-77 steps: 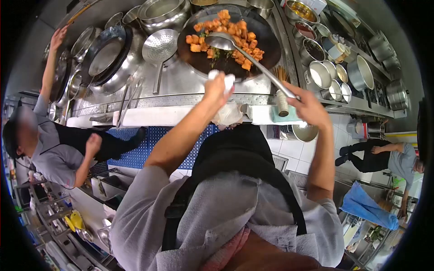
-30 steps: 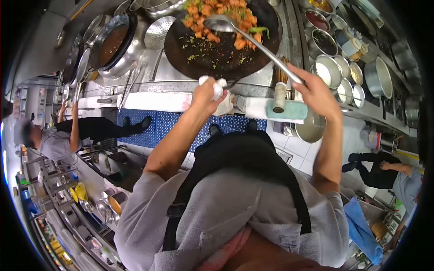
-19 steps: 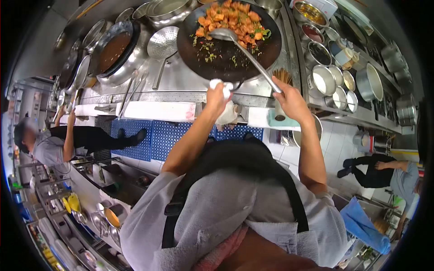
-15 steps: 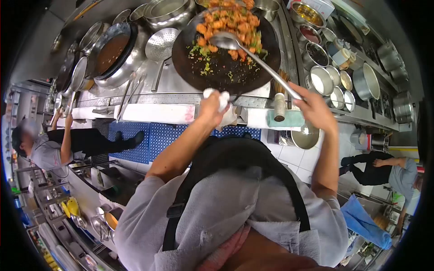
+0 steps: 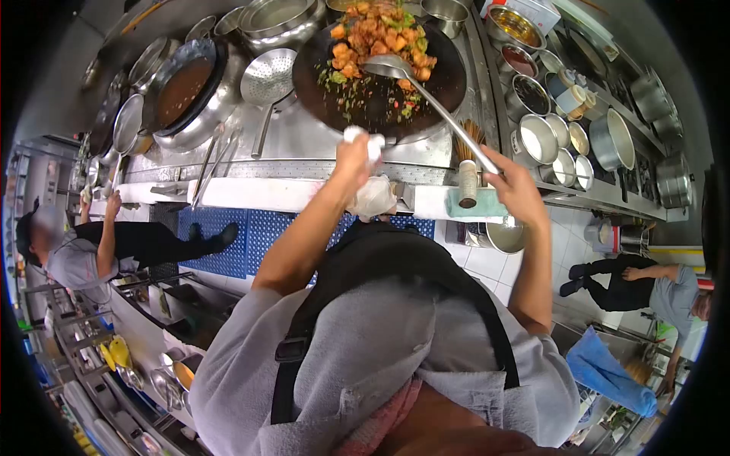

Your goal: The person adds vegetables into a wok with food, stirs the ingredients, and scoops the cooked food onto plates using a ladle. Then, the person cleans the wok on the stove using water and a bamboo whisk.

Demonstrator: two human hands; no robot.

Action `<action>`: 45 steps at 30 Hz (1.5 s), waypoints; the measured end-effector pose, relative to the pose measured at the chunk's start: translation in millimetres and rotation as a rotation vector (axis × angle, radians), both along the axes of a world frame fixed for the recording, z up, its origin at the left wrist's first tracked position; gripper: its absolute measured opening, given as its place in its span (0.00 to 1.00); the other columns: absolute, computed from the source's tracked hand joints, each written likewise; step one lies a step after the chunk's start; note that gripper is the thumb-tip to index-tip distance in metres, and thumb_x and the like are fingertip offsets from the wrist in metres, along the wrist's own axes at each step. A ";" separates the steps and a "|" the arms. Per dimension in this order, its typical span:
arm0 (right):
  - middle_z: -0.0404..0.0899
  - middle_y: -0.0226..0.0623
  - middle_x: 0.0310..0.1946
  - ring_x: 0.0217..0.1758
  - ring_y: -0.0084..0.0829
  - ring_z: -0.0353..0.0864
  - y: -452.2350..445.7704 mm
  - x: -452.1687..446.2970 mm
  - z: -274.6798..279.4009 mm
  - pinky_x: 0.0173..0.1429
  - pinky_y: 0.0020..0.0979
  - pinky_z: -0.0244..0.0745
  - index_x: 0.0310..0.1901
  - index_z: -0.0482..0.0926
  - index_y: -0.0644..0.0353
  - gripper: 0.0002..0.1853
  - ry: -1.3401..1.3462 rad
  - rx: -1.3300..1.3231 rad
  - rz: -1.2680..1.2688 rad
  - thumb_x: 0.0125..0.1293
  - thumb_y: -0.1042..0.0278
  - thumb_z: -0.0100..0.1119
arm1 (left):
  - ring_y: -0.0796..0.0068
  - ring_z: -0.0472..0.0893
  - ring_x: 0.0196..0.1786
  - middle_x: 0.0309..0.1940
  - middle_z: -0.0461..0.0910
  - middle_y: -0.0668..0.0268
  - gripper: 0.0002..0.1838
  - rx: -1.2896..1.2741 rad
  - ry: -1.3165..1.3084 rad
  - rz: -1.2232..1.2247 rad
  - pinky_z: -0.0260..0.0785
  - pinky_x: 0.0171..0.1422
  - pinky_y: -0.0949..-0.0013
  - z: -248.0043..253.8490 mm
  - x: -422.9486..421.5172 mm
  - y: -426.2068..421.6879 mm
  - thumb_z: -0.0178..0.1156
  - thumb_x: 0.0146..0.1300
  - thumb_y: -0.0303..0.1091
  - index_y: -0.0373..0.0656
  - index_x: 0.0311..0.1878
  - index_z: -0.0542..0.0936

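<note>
A dark wok [image 5: 315, 95] holds orange-brown fried pieces [image 5: 380, 34] with chopped green bits, mostly heaped on its far side. My left hand [image 5: 352, 163] is closed around a white cloth [image 5: 373, 144] at the wok's near rim; the cloth hides the exact grip point. In my right hand [image 5: 518, 186] is the handle end of a metal ladle [image 5: 441, 105]. The ladle's bowl rests against the near side of the food. Just below that handle stands a bamboo wok brush [image 5: 468, 182].
A perforated skimmer [image 5: 268, 80] lies left of the wok, near a pan of brown liquid [image 5: 182, 91]. Several seasoning pots [image 5: 537, 137] line the right side. White towels [image 5: 255, 191] cover the counter's front edge. One co-worker [image 5: 84, 247] stands left, another [image 5: 669, 285] right.
The fried pieces have settled into a tighter heap toward the wok's far side. The ladle and my right hand have shifted slightly. Both hands keep their grips.
</note>
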State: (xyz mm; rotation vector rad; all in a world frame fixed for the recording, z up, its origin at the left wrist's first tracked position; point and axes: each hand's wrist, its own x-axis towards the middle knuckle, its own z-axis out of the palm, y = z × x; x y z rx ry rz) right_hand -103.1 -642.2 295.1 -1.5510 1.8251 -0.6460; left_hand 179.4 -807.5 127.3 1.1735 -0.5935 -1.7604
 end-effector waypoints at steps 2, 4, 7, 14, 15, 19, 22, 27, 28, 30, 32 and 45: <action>0.86 0.45 0.40 0.36 0.34 0.82 21.3 -16.4 24.4 0.46 0.36 0.76 0.71 0.74 0.60 0.27 -0.034 0.120 -0.013 0.69 0.74 0.62 | 0.60 0.83 0.35 0.39 0.82 0.53 0.12 0.083 0.053 0.031 0.78 0.33 0.61 13.2 -10.1 -46.6 0.56 0.70 0.33 0.33 0.49 0.75; 0.84 0.39 0.35 0.28 0.28 0.76 25.3 -29.7 37.8 0.39 0.34 0.74 0.71 0.74 0.58 0.28 -0.036 0.177 0.017 0.69 0.75 0.62 | 0.58 0.82 0.41 0.42 0.81 0.56 0.12 0.143 0.065 -0.025 0.80 0.38 0.55 -4.0 -17.3 -84.9 0.55 0.72 0.36 0.39 0.53 0.74; 0.80 0.37 0.30 0.22 0.24 0.71 13.1 -30.0 35.7 0.32 0.32 0.70 0.70 0.75 0.58 0.28 0.114 0.069 0.166 0.67 0.75 0.63 | 0.56 0.81 0.48 0.48 0.79 0.59 0.13 0.279 0.107 0.003 0.79 0.39 0.49 -28.3 -36.2 -117.2 0.53 0.73 0.37 0.49 0.58 0.72; 0.84 0.59 0.49 0.49 0.58 0.82 -46.8 6.3 -42.2 0.55 0.41 0.76 0.69 0.75 0.59 0.26 0.185 -0.188 0.137 0.69 0.71 0.62 | 0.64 0.82 0.43 0.45 0.81 0.58 0.11 0.107 0.139 0.044 0.80 0.39 0.56 4.6 -13.9 10.2 0.54 0.71 0.33 0.44 0.54 0.74; 0.84 0.58 0.48 0.47 0.55 0.83 -38.7 8.5 -24.9 0.54 0.40 0.76 0.69 0.75 0.59 0.25 0.155 -0.135 0.136 0.69 0.71 0.62 | 0.64 0.82 0.42 0.44 0.81 0.58 0.11 0.213 0.105 0.057 0.80 0.39 0.57 16.0 -3.5 37.0 0.55 0.71 0.33 0.45 0.53 0.74; 0.86 0.50 0.43 0.35 0.35 0.80 10.0 -9.4 67.7 0.48 0.36 0.76 0.69 0.75 0.58 0.25 -0.039 0.195 0.054 0.71 0.71 0.61 | 0.65 0.82 0.40 0.41 0.81 0.59 0.10 0.215 0.146 0.062 0.79 0.37 0.60 70.6 -4.9 19.4 0.56 0.71 0.35 0.43 0.51 0.74; 0.86 0.52 0.44 0.36 0.38 0.81 5.0 -13.4 76.4 0.49 0.37 0.77 0.69 0.75 0.57 0.25 -0.021 0.296 0.099 0.71 0.71 0.61 | 0.66 0.82 0.39 0.41 0.81 0.60 0.10 0.157 0.155 0.016 0.80 0.37 0.63 38.7 -30.4 -61.3 0.55 0.72 0.35 0.42 0.51 0.74; 0.83 0.60 0.50 0.46 0.55 0.84 -28.2 -7.1 -29.6 0.56 0.42 0.76 0.69 0.75 0.57 0.25 0.226 -0.175 0.156 0.71 0.69 0.61 | 0.68 0.83 0.41 0.43 0.81 0.62 0.09 -0.034 0.125 0.059 0.80 0.37 0.61 -24.1 -33.1 -2.2 0.54 0.72 0.34 0.45 0.52 0.74; 0.82 0.61 0.51 0.48 0.58 0.83 -29.2 1.1 -31.5 0.57 0.43 0.76 0.69 0.75 0.57 0.26 0.167 -0.182 0.120 0.71 0.69 0.62 | 0.68 0.84 0.41 0.43 0.82 0.62 0.09 -0.045 0.139 0.035 0.80 0.37 0.61 -39.5 -22.7 20.4 0.54 0.72 0.34 0.47 0.52 0.74; 0.86 0.56 0.46 0.43 0.50 0.85 -15.4 1.4 -13.1 0.53 0.41 0.77 0.70 0.74 0.58 0.26 0.121 -0.077 0.066 0.71 0.70 0.62 | 0.69 0.84 0.39 0.42 0.82 0.62 0.09 0.120 0.022 0.064 0.80 0.35 0.62 -14.4 -6.1 73.4 0.53 0.72 0.33 0.46 0.53 0.75; 0.85 0.44 0.38 0.35 0.37 0.82 10.6 -16.9 39.6 0.47 0.37 0.77 0.70 0.74 0.58 0.26 0.072 -0.030 0.096 0.71 0.72 0.60 | 0.68 0.83 0.39 0.42 0.82 0.62 0.10 0.241 0.091 0.029 0.80 0.35 0.62 33.0 0.6 70.7 0.54 0.72 0.34 0.44 0.53 0.74; 0.85 0.55 0.44 0.40 0.48 0.83 -3.2 9.7 5.7 0.54 0.40 0.77 0.68 0.75 0.60 0.25 0.097 -0.041 0.076 0.70 0.72 0.61 | 0.69 0.83 0.40 0.43 0.83 0.64 0.09 0.175 0.021 -0.003 0.78 0.40 0.62 4.8 -3.1 72.7 0.53 0.72 0.33 0.46 0.52 0.76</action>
